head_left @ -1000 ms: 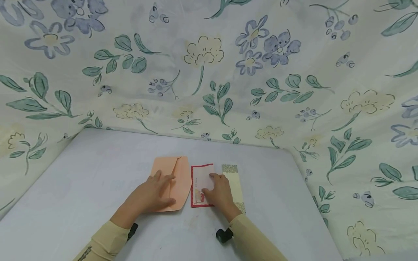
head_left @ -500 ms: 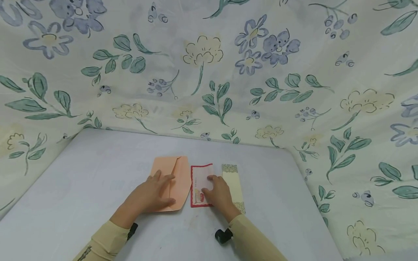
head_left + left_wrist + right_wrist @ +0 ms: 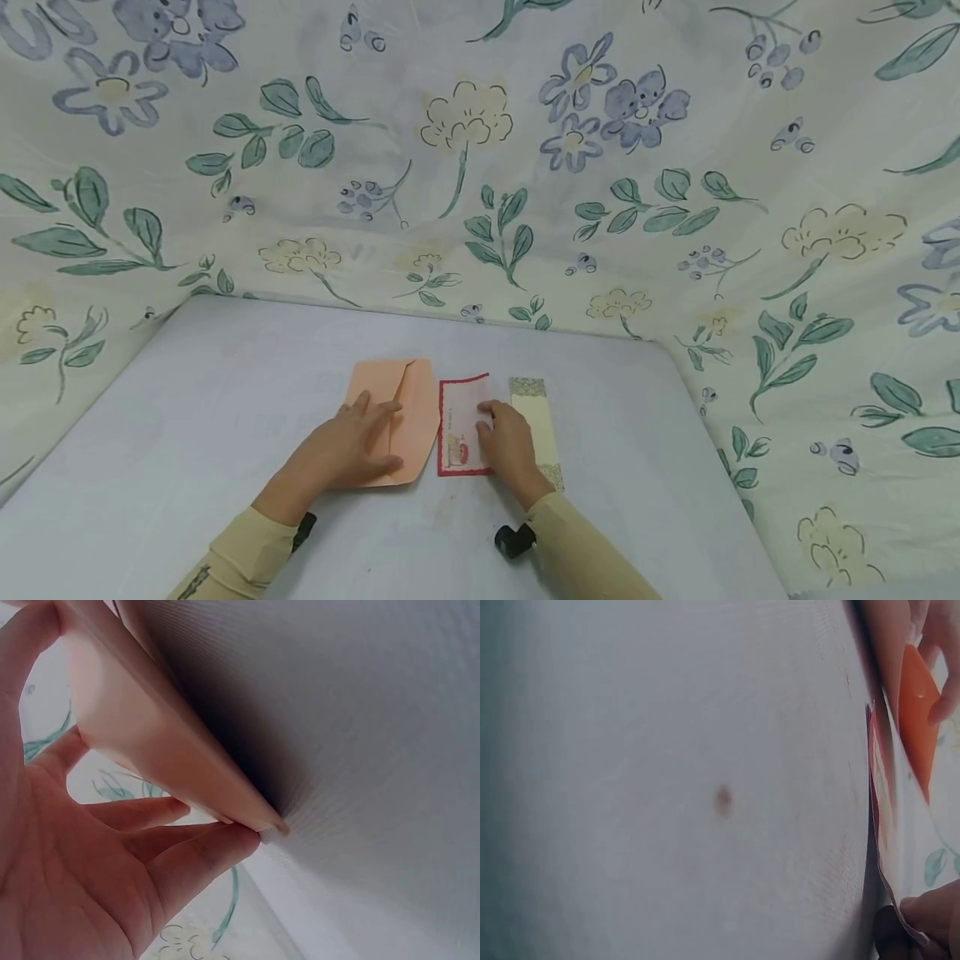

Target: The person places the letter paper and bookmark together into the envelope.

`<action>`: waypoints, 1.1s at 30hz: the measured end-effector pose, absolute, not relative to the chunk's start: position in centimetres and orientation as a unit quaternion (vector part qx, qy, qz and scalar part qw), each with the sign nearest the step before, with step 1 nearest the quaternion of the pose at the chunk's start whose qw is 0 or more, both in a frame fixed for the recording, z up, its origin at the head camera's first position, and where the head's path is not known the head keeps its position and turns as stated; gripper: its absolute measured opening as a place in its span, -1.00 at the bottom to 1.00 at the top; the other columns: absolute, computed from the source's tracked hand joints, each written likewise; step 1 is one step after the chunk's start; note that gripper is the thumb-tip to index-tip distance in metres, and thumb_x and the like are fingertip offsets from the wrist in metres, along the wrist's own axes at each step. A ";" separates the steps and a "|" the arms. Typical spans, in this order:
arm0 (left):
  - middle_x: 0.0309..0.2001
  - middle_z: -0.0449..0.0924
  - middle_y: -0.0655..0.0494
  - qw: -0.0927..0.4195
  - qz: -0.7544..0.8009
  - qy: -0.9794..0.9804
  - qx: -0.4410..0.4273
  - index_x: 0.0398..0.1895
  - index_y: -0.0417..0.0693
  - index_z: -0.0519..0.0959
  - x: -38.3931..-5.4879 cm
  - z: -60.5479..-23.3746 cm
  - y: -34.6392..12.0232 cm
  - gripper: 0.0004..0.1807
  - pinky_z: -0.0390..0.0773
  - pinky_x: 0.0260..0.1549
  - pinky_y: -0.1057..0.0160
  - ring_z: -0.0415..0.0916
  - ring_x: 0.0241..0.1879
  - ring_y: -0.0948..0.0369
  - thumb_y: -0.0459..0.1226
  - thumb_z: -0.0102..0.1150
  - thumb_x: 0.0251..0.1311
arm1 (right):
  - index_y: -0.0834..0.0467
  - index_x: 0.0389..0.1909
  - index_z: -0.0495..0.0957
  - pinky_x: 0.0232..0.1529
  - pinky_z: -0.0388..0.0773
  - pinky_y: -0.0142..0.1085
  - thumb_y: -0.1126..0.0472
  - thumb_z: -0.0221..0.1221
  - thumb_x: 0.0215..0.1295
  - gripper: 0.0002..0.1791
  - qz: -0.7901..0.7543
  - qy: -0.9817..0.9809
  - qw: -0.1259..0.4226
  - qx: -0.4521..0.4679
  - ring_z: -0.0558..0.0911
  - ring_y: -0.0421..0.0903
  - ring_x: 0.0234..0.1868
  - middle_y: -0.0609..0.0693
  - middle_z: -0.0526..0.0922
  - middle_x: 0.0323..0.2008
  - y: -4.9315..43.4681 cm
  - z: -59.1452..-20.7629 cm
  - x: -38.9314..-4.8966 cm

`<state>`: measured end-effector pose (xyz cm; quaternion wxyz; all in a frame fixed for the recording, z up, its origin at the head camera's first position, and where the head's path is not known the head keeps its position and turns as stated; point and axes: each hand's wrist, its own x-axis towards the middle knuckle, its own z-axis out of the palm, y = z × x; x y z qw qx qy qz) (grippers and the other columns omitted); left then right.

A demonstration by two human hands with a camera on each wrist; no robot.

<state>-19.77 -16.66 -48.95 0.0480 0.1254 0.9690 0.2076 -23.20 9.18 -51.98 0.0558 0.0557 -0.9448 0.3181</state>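
Note:
A peach envelope (image 3: 420,417) lies on the table, its flap creased diagonally. My left hand (image 3: 337,446) rests on it with fingers spread. In the left wrist view, the left fingertips touch the face and edge of the envelope (image 3: 157,735). Beside it lies a white card (image 3: 465,412) with a red border and a small printed picture. My right hand (image 3: 512,446) pinches this card's right side. The right wrist view shows the card (image 3: 881,802) edge-on, its border between right thumb and fingers. Part of the card is hidden under that hand.
A cream paper strip (image 3: 534,417) with patterned ends lies right of the card, partly behind the right hand. The white table (image 3: 247,375) is backed by a floral cloth (image 3: 480,167). Black wrist cameras (image 3: 514,542) hang beneath the sleeves.
The right thumb has drawn back rightward across the card, showing more of the printed picture. The card's upper right corner is slightly higher. My left hand and the envelope have not moved.

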 end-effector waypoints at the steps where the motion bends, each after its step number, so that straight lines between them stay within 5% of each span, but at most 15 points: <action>1: 0.46 0.11 -0.53 0.048 0.208 0.969 0.125 0.47 0.06 0.37 -19.8 -48.9 -16.6 -0.07 0.41 0.10 -0.43 0.20 0.31 -0.57 0.19 0.44 0.06 | 0.17 0.05 0.66 -0.04 0.61 -0.12 0.26 0.27 0.38 -0.74 0.316 -0.945 0.058 0.056 0.62 -0.10 -0.13 0.05 0.70 -0.04 9.2 -52.0 -23.3; 14: 0.45 0.12 -0.53 0.058 0.211 0.968 0.125 0.46 0.06 0.38 -19.5 -48.7 -16.5 -0.07 0.42 0.10 -0.42 0.20 0.30 -0.57 0.21 0.44 0.05 | 0.15 0.09 0.64 0.09 0.60 -0.08 0.26 0.24 0.42 -0.74 0.356 -0.933 0.043 0.029 0.64 -0.03 0.02 0.08 0.68 0.08 9.4 -52.1 -23.3; 33: 0.45 0.12 -0.53 0.057 0.211 0.968 0.125 0.45 0.04 0.38 -19.5 -48.6 -16.4 -0.09 0.43 0.08 -0.43 0.20 0.29 -0.59 0.18 0.44 0.06 | 0.12 0.07 0.65 -0.09 0.59 -0.21 0.26 0.26 0.41 -0.74 0.395 -0.916 0.062 0.017 0.58 -0.14 -0.18 0.04 0.69 0.06 9.7 -51.9 -23.7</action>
